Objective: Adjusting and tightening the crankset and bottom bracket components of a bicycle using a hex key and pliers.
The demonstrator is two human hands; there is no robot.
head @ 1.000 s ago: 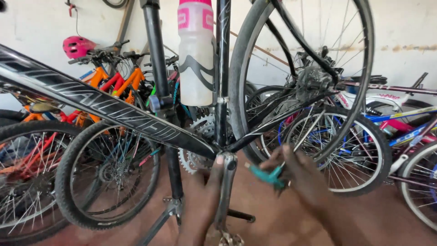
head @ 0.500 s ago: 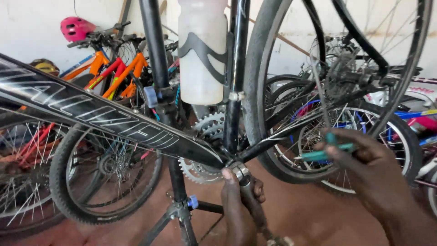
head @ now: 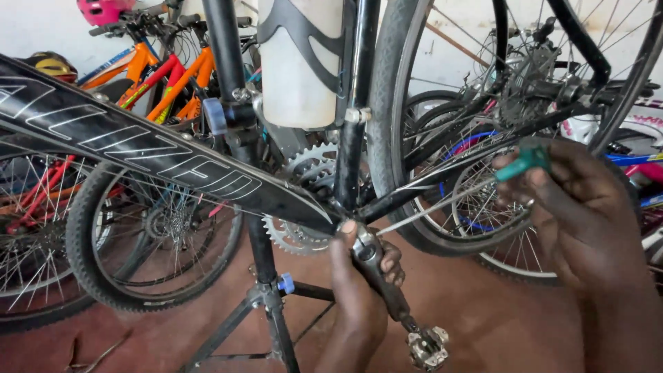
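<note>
— Starting at the left, what do you see?
— I see a black bike frame [head: 152, 162] clamped in a repair stand [head: 266, 304], chainrings [head: 304, 200] behind it.
— And your left hand [head: 359, 276]?
— Its grip is clamped on the crank arm [head: 380, 276], just below the bottom bracket; the pedal [head: 427, 345] hangs at the arm's low end.
— The right hand [head: 580, 207]?
— Its grip is closed on a green-handled tool [head: 521, 164], whose thin shaft [head: 435, 207] reaches toward the crank's top.

The left hand [head: 359, 276] grips the black crank arm [head: 383, 280], pedal [head: 427, 345] at six o'clock; the right hand [head: 573, 214], at three o'clock, holds a green-handled screwdriver [head: 476, 185].
</note>
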